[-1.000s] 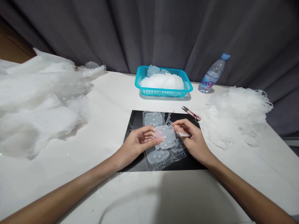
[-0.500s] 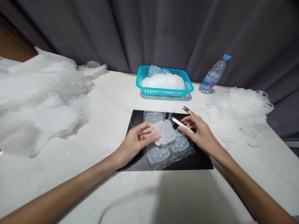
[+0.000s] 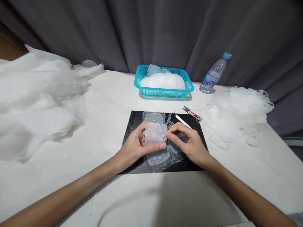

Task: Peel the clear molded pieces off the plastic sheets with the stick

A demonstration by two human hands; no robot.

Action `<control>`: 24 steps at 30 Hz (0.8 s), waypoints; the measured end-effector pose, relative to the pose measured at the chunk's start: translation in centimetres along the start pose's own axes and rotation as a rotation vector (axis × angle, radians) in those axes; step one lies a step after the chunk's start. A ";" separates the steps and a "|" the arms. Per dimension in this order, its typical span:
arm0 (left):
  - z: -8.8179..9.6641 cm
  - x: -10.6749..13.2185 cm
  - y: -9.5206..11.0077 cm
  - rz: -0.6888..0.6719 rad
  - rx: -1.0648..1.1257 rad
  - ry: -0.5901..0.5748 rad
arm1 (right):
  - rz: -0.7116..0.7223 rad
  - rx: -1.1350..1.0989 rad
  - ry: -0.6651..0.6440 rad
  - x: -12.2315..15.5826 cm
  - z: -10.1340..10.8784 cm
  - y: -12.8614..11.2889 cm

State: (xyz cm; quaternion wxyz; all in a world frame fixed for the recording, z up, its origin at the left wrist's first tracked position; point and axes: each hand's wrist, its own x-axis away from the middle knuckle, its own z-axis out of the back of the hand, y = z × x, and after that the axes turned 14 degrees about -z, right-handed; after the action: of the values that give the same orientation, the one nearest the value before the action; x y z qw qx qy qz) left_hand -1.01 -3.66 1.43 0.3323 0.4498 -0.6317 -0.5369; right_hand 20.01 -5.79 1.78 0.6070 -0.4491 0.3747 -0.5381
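From my remote station I see the left hand [image 3: 134,142] clamped on a thin, frosted translucent plastic plate [image 3: 153,129] with rounded corners and small round bumps, its thumb along the near edge. The plate is held up above a flat black rectangular board [image 3: 182,165]. The right hand's [image 3: 190,145] grip is together too, thumb and forefinger pinching the plate's right edge.

Under my hands, a clear moulded plastic sheet [image 3: 156,157] with more such shapes lies on the board. A slim white-handled tool [image 3: 183,121] shows just beyond the right hand; I can't tell whether they touch. Pink-handled thread snips [image 3: 193,114] lie near the board's far right corner.

Farther back on the white surface [image 3: 106,195], a turquoise perforated plastic basket [image 3: 138,80] holds white pieces [image 3: 163,81], and a blue-capped clear bottle [image 3: 214,75] stands to its right. Whitish translucent heaps flank me, left [image 3: 42,94] and right [image 3: 232,116].
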 end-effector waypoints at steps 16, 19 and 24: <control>0.4 -0.3 0.7 0.048 -0.160 -0.090 | -0.009 -0.042 -0.083 -0.4 0.4 -0.5; 0.5 -0.3 0.8 0.034 -0.202 -0.106 | 0.002 -0.026 -0.115 -0.4 0.4 -0.4; 0.4 -0.4 0.7 0.029 -0.210 -0.134 | 0.031 0.003 -0.080 -0.6 0.6 -0.4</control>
State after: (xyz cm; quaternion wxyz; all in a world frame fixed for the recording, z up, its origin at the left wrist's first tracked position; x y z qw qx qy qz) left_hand -1.35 -3.16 2.07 0.3423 0.3663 -0.5993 -0.6240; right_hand 20.42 -5.13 2.31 0.6305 -0.4633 0.3564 -0.5108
